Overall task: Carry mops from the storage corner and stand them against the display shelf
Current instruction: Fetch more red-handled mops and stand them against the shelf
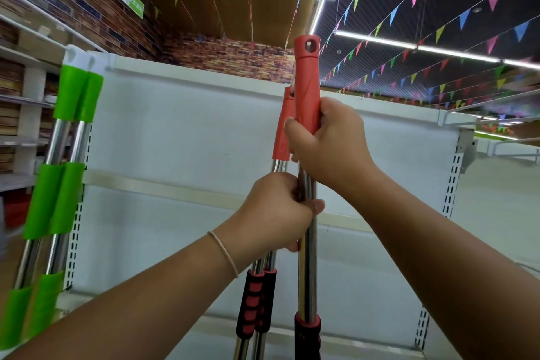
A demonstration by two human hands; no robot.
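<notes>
While both hands grip, three red-handled mops (306, 257) stand upright, close in front of the white display shelf (181, 131).
Left hand (274, 210) wraps the chrome shafts mid-pole; right hand (327, 140) curls round a red top grip. Poles look stiff, light, chrome likely slippery, so hold the red or ribbed grips. Green-handled mops (58, 172) already lean at the shelf's left end.

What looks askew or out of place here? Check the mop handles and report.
Nothing looks damaged or spilled. The green-handled mops lean tilted against the left end of the display shelf, as leaning mops would. The left hand and right hand grip the red-handled mops roughly upright, their tops at uneven heights.
</notes>
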